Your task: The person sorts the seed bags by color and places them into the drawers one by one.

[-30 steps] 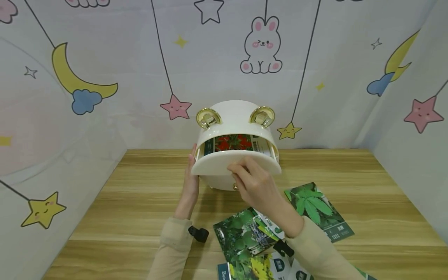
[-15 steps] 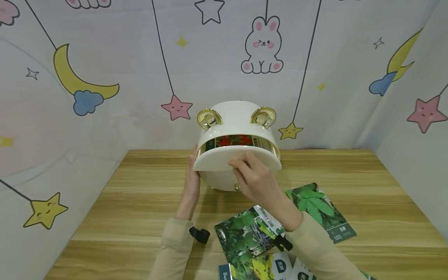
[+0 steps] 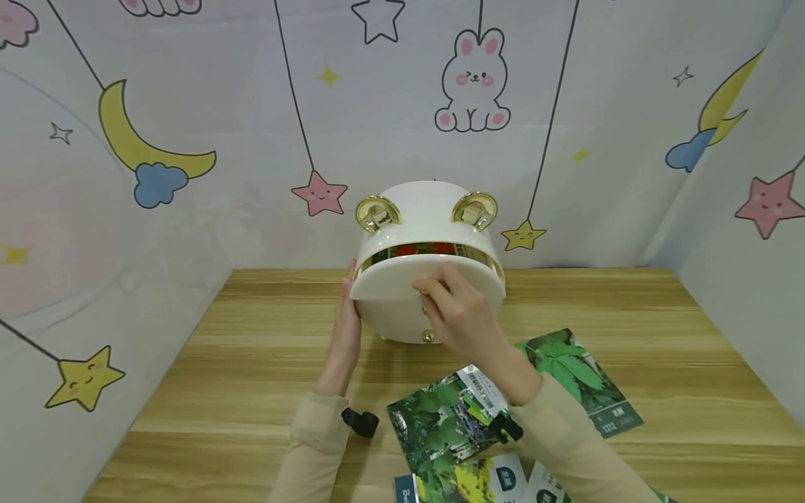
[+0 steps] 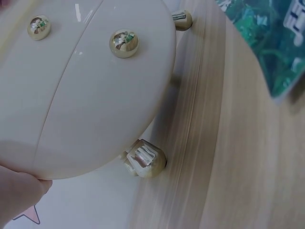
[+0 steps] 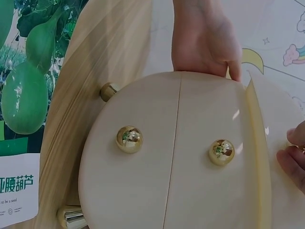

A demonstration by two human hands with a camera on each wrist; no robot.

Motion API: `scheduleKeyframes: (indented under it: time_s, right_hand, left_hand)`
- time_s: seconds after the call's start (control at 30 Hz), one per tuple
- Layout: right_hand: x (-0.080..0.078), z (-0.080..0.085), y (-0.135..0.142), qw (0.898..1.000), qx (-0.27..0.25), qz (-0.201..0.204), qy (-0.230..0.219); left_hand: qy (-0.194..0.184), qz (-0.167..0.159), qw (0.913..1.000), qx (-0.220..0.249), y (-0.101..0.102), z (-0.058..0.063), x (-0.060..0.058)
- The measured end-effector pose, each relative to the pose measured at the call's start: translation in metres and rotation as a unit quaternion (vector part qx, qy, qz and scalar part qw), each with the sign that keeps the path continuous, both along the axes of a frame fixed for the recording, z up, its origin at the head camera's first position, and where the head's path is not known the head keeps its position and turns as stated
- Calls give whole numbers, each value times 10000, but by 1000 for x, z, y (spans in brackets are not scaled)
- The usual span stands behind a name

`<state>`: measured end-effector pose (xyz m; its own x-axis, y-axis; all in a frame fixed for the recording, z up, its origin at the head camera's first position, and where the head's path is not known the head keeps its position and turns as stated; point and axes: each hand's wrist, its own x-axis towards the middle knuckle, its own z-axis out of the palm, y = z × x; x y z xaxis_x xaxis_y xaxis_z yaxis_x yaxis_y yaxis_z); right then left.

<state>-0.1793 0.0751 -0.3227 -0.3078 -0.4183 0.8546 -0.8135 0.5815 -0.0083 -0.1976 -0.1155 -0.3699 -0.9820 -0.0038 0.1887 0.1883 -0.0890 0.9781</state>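
A white rounded drawer box (image 3: 421, 209) with two gold ears stands at the back of the table. Its top drawer (image 3: 380, 283) sticks out partway, and a seed packet with red pictures (image 3: 409, 249) shows through the narrow gap above the front. My right hand (image 3: 462, 314) pinches the drawer's small gold knob, mostly hidden by the fingers. Along the box's left side my left hand (image 3: 347, 325) rests with straight fingers, steadying it. In the right wrist view the two lower drawers, each with a gold knob (image 5: 129, 139), are flush.
Several seed packets lie in front: a green gourd packet (image 3: 434, 419), one with yellow flowers (image 3: 472, 482), and a leaf packet (image 3: 566, 370) at right. The box stands on gold feet (image 4: 147, 160). A patterned cloth (image 3: 251, 140) hangs close behind the table.
My right hand has pushed the top drawer inward, so the gap above its front has narrowed and less of the red packet shows. My left hand stays at the box's side.
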Motion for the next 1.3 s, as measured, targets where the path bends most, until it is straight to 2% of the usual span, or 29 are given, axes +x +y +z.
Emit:
scheduleKeyframes:
  time_s: [0.53, 1.17, 1.3]
  right_hand:
    - [-12, -2, 0, 9998, 31, -167, -62]
    - [-20, -2, 0, 9997, 39, -211, -127]
    - [-20, -2, 0, 9995, 77, -258, -189]
  left_hand:
    - [-17, 108, 9999, -76, 0, 1, 1]
    - [120, 25, 9997, -189, -1, 0, 2]
    - [195, 17, 9997, -137, -1, -4, -1]
